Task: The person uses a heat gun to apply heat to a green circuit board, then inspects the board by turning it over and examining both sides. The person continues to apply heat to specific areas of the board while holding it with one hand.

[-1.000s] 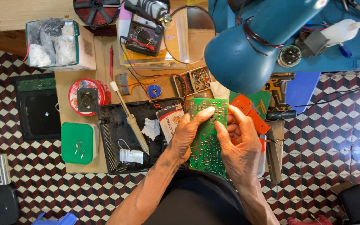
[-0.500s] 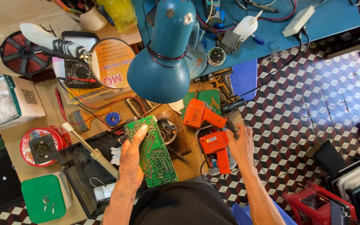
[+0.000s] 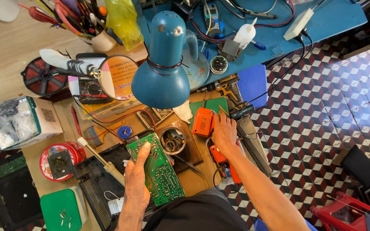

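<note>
Now my right hand point(image 3: 224, 133) off green circuit board point(image 3: 156, 169), come down flat on orange soldering gun point(image 3: 208, 128), fingers not yet closed around it. Left hand point(image 3: 137, 188) alone clamps board above lap. Blue lamp point(image 3: 165, 70) overhangs bench; tin of parts point(image 3: 173, 140) and tweezers point(image 3: 188, 164) between hands.

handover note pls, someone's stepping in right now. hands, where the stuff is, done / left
Left hand: holds the green circuit board over the bench, solder side up.
Right hand: on the orange soldering gun, its grip lying beneath the palm.
Nearby: soldering iron left of the board, small round tin beside it, blue lamp overhead.
Done: board picked up.
Left: gun not yet lifted; no tool touches the board.
</note>
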